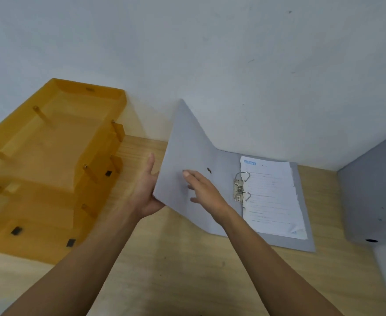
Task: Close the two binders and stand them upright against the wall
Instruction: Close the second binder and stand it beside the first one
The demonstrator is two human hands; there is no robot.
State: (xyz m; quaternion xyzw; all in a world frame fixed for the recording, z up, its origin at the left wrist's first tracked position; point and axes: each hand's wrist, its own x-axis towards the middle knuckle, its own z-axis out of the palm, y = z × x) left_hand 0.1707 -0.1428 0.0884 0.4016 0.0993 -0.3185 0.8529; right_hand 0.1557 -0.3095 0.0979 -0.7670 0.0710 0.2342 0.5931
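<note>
A grey lever-arch binder [221, 169] lies open on the wooden desk, its right half flat with white printed sheets [274, 195] on the metal rings [242, 188]. Its left cover [182, 137] is lifted, tilted up off the desk. My left hand [145, 192] grips that cover at its outer edge from underneath. My right hand [201, 190] rests flat on the cover's inner face, fingers spread. A second grey binder [372, 192] stands at the far right edge of the view, closed, with a finger hole low on its spine.
An amber translucent stack of three letter trays [50, 169] stands on the left of the desk [187, 270], close to my left forearm. A pale wall [233, 65] rises directly behind the desk.
</note>
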